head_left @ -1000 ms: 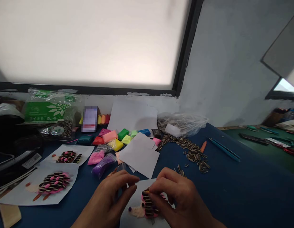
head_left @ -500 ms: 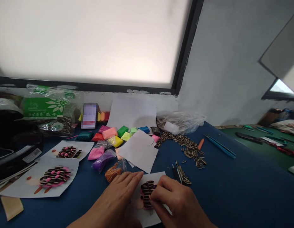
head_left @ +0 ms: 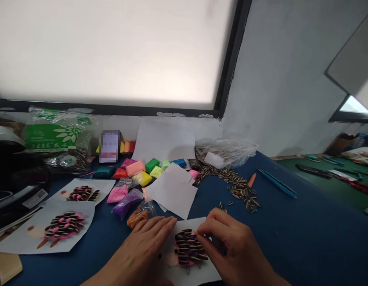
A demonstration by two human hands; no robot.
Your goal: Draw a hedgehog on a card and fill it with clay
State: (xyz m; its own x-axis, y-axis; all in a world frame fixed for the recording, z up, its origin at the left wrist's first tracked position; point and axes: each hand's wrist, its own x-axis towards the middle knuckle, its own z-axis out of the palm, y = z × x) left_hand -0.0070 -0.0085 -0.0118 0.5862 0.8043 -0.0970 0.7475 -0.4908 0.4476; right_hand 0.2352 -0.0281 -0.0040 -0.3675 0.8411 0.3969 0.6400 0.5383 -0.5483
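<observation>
My left hand [head_left: 145, 244] lies flat on the left part of a white sheet of paper [head_left: 206, 274], fingers stretched out. On this sheet is a hedgehog-like figure [head_left: 189, 252] made of dark striped sunflower seeds set in pink clay, with small purple bits between the seeds. Thumb and forefinger of my right hand [head_left: 236, 242] pinch a tiny orange bit, perhaps clay, at the figure's upper right edge. Pencilled legs show below the body. Behind my right hand, a few loose seeds [head_left: 222, 206] are partly covered.
Two finished-looking hedgehog pictures [head_left: 64, 226] lie at left. Colourful clay packets [head_left: 128, 202] and white paper pieces [head_left: 174, 190] sit ahead. Spilled sunflower seeds [head_left: 240, 186], an orange clay stick [head_left: 252, 180] and blue tweezers [head_left: 277, 183] are at right. A phone-like screen [head_left: 109, 146] stands behind.
My right hand has moved up and to the right from the figure's middle to its upper right edge, uncovering more seeds. My left hand stays on the paper.
</observation>
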